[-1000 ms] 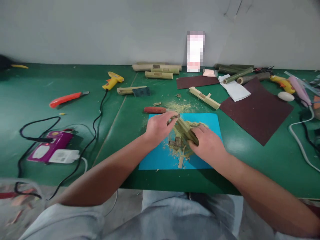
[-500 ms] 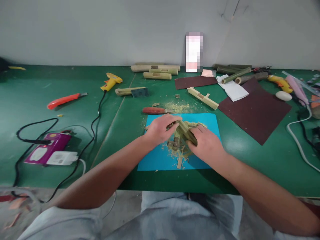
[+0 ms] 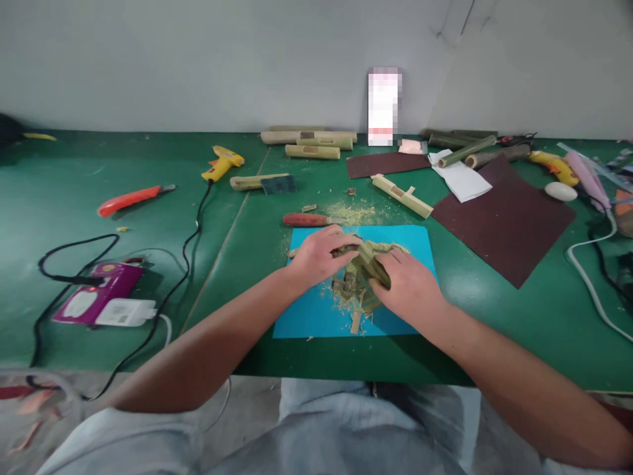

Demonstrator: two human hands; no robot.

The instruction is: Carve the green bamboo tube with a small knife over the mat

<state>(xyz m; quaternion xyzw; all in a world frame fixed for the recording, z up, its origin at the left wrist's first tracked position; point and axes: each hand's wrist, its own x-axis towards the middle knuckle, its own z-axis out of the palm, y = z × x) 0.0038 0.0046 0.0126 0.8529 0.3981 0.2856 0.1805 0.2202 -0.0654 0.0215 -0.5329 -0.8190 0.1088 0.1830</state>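
In the middle of the head view, my right hand (image 3: 413, 284) is closed around a short green bamboo tube (image 3: 372, 262), which slants over a blue mat (image 3: 297, 316). My left hand (image 3: 321, 254) is closed at the tube's far end, thumb and fingers pinched around something dark that is mostly hidden. Pale shavings and bamboo scraps (image 3: 349, 284) lie on the mat below both hands. Just beyond the mat's far edge rests a red-handled tool (image 3: 306, 220), its metal end among sawdust (image 3: 359, 212).
Notched bamboo tubes (image 3: 312, 152) lie toward the wall, one more (image 3: 403, 196) nearer. Dark brown sheets (image 3: 509, 231) and white paper (image 3: 462, 178) are at right. On the left are a yellow glue gun (image 3: 222, 163), a red cutter (image 3: 131, 200) and a purple power strip (image 3: 101, 293) with cords.
My left hand has shifted slightly right along the bamboo tube, covering more of its far end. My right hand keeps its hold, and the view has moved a little.
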